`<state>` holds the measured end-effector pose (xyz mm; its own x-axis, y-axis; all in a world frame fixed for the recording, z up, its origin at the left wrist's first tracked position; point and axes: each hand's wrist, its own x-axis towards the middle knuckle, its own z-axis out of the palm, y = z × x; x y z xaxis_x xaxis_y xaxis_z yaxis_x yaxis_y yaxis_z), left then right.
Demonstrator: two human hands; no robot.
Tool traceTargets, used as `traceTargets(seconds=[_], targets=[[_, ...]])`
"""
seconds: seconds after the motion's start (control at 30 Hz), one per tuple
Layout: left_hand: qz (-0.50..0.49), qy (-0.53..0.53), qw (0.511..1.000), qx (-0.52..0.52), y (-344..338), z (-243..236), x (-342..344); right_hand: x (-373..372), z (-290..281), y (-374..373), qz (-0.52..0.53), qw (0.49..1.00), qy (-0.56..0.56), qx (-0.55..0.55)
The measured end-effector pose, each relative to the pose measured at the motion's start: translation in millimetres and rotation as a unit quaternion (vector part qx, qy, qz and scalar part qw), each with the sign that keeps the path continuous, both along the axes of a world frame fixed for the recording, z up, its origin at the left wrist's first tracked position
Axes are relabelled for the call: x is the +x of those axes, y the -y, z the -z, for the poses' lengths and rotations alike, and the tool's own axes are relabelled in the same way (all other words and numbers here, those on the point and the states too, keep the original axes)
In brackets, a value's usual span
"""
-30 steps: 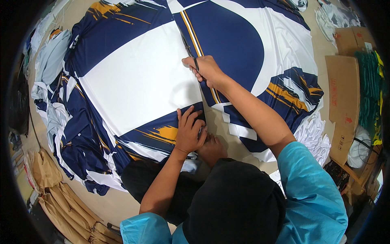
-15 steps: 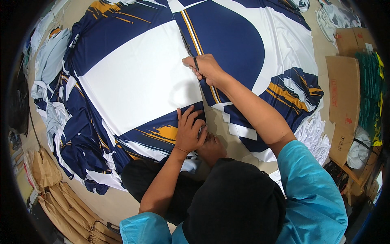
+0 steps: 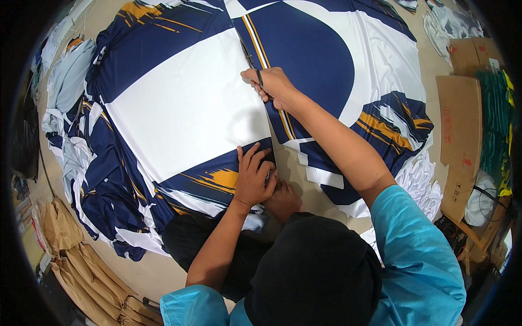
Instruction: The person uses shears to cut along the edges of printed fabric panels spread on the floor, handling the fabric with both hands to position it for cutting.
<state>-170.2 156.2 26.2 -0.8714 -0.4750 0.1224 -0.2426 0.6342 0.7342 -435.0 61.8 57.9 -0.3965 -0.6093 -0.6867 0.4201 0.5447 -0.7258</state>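
Note:
My right hand (image 3: 272,84) is closed on dark-handled scissors (image 3: 259,77), their blades pointing away along the edge between a navy, white and orange printed fabric panel (image 3: 179,103) and a striped navy panel (image 3: 304,65) to its right. Shadow falls on the white area beside them. My left hand (image 3: 253,176) lies with fingers spread on the lower navy-and-orange part of the left panel. Just beside and partly beneath it rests a bare foot (image 3: 285,201) near the fabric's corner.
Crumpled printed fabric (image 3: 103,168) is piled at left, with brown paper (image 3: 81,261) below it. White fabric (image 3: 418,185) lies at right, beside cardboard (image 3: 457,125) and green folded material (image 3: 492,119). Tiled floor (image 3: 304,190) shows between pieces.
My right hand with the scissors has shifted slightly away from me along the edge between the panels. My left hand has barely moved.

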Motion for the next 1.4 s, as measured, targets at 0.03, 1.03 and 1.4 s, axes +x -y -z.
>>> traceTargets(seconds=[0.03, 1.03, 1.4], targets=[[-0.001, 0.002, 1.0, -0.001, 0, 0, 0, 0, 1, 0, 0.0, 1.0, 0.002, 0.001], [-0.001, -0.002, 1.0, -0.005, 0, 0, -1, -14, 14, 13, -0.015, 1.0, -0.004, -0.006], [0.002, 0.0, 1.0, 0.0, 0, 1, 0, -18, 1, 24, -0.012, 0.999, -0.002, -0.04]])
